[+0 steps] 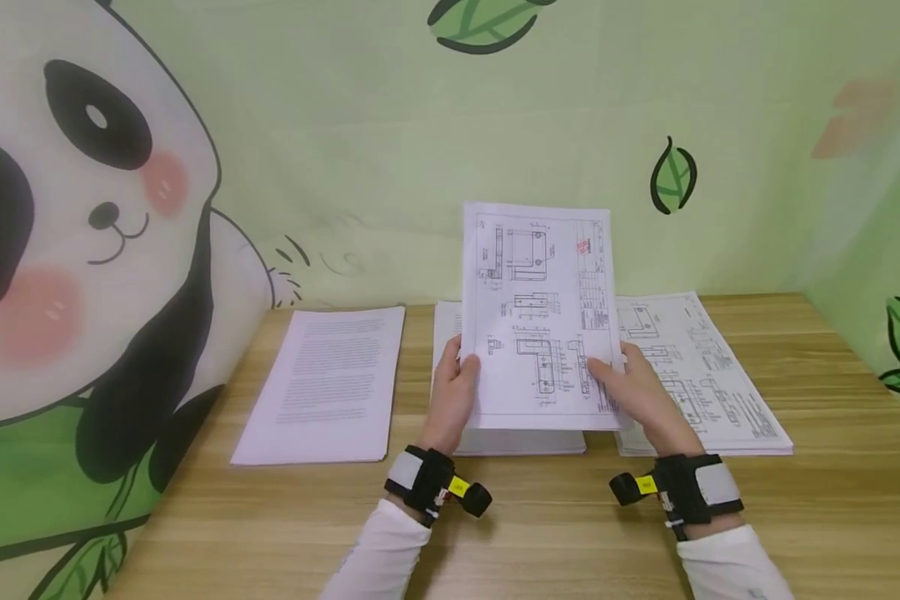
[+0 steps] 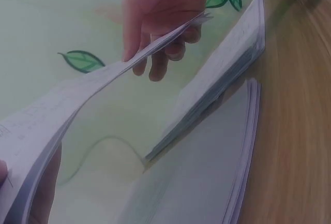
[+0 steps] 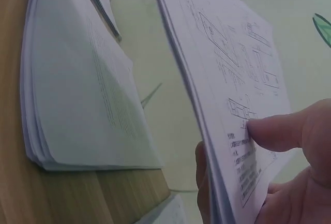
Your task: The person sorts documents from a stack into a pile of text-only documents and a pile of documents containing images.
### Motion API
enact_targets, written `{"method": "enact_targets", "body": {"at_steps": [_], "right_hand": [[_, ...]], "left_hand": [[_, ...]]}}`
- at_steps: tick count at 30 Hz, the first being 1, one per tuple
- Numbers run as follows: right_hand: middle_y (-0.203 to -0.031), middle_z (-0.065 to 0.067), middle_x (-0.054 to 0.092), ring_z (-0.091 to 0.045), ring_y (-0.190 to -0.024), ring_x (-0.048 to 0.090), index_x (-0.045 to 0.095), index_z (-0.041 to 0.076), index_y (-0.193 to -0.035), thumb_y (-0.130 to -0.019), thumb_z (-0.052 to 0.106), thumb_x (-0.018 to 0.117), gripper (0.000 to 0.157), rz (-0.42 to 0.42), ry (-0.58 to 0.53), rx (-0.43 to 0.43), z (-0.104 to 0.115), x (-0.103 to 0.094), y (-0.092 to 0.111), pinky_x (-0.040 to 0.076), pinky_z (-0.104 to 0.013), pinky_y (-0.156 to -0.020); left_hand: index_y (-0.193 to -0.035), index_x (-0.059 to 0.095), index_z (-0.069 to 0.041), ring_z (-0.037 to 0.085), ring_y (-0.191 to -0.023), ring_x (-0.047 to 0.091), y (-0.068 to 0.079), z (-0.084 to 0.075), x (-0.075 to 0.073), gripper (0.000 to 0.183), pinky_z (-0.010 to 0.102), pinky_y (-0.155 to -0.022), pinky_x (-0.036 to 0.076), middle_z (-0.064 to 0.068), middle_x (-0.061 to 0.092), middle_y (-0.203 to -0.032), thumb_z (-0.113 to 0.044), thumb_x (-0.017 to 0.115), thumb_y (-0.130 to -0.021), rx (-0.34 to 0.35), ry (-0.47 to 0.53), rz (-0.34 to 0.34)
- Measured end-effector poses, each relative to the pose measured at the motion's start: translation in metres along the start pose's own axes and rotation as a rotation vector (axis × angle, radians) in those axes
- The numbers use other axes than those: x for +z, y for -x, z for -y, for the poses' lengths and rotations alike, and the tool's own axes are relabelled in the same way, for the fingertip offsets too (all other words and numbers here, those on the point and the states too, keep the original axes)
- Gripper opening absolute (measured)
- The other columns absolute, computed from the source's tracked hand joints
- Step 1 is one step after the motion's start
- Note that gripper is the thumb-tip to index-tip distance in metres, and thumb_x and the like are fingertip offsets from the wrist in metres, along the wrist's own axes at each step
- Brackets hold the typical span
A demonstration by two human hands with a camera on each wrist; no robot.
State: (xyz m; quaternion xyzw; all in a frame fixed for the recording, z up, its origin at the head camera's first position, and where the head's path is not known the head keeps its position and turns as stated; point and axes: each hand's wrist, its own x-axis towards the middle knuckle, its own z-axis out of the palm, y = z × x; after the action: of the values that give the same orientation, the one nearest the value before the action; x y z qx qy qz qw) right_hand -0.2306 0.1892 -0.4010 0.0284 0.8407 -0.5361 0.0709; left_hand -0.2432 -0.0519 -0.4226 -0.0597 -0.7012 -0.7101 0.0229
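Note:
Both hands hold up a thin stack of paper sheets (image 1: 536, 308), its top sheet printed with technical drawings and a small red stamp. At its left edge my left hand (image 1: 450, 396) grips it, thumb on the front. My right hand (image 1: 645, 392) pinches the right edge; in the right wrist view its thumb (image 3: 279, 131) presses on the printed face with fingers behind. The held sheets bow slightly in the left wrist view. Below them on the table lies a middle paper stack (image 1: 521, 442), mostly hidden in the head view; text lines show on it in the right wrist view.
A stack of text pages (image 1: 322, 383) lies at the left of the wooden table (image 1: 270, 533). Another stack with drawings (image 1: 720, 375) lies at the right, partly behind my right hand. A printed panda and leaf backdrop (image 1: 360, 150) rises behind the table.

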Motion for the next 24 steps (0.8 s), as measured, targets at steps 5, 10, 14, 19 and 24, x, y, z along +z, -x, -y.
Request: {"method": "enact_targets", "body": {"at_steps": [5, 10, 14, 19, 24], "right_hand": [[-0.126, -0.025, 0.055, -0.03, -0.102, 0.062, 0.019, 0.005, -0.147, -0.099, 0.029, 0.039, 0.058, -0.056, 0.011, -0.016, -0.008, -0.02, 0.004, 0.05, -0.024, -0.07], [-0.127, -0.028, 0.053, -0.033, -0.101, 0.06, 0.021, 0.002, -0.146, -0.099, 0.025, 0.039, 0.056, -0.127, 0.024, -0.009, -0.016, -0.038, 0.004, 0.05, -0.023, -0.067], [-0.125, -0.03, 0.053, -0.033, -0.098, 0.059, 0.024, 0.0, -0.145, -0.098, 0.025, 0.038, 0.055, -0.204, 0.067, -0.001, -0.024, -0.053, 0.007, 0.05, -0.023, -0.063], [-0.127, -0.031, 0.049, -0.033, -0.097, 0.057, 0.022, 0.0, -0.146, -0.098, 0.025, 0.038, 0.057, -0.277, 0.098, 0.061, -0.038, -0.074, 0.008, 0.048, -0.024, -0.06], [-0.128, -0.031, 0.046, -0.032, -0.096, 0.054, 0.024, -0.001, -0.146, -0.098, 0.024, 0.037, 0.055, -0.329, 0.095, 0.101, -0.053, -0.093, 0.01, 0.046, -0.022, -0.056]], "left_hand": [[-0.136, 0.039, -0.024, 0.015, -0.112, 0.05, -0.003, 0.003, 0.02, 0.037, 0.039, -0.098, 0.041, -0.001, 0.053, -0.132, -0.018, 0.033, -0.1, -0.033, 0.007, -0.003], [-0.139, 0.035, -0.024, 0.014, -0.119, 0.049, -0.003, 0.008, 0.038, 0.04, 0.043, -0.108, 0.036, -0.001, 0.051, -0.136, -0.016, 0.035, -0.099, -0.097, -0.029, 0.041], [-0.139, 0.034, -0.026, 0.014, -0.115, 0.052, 0.0, 0.012, 0.057, 0.044, 0.043, -0.106, 0.038, 0.0, 0.053, -0.134, -0.014, 0.038, -0.097, -0.138, -0.045, 0.106], [-0.135, 0.038, -0.026, 0.014, -0.1, 0.061, 0.006, 0.016, 0.082, 0.044, 0.039, -0.088, 0.05, 0.005, 0.063, -0.12, -0.014, 0.046, -0.094, -0.193, -0.034, 0.173], [-0.137, 0.041, -0.018, 0.016, -0.091, 0.065, 0.01, 0.018, 0.102, 0.048, 0.037, -0.076, 0.056, 0.007, 0.066, -0.111, -0.013, 0.054, -0.091, -0.237, 0.001, 0.2]]}}
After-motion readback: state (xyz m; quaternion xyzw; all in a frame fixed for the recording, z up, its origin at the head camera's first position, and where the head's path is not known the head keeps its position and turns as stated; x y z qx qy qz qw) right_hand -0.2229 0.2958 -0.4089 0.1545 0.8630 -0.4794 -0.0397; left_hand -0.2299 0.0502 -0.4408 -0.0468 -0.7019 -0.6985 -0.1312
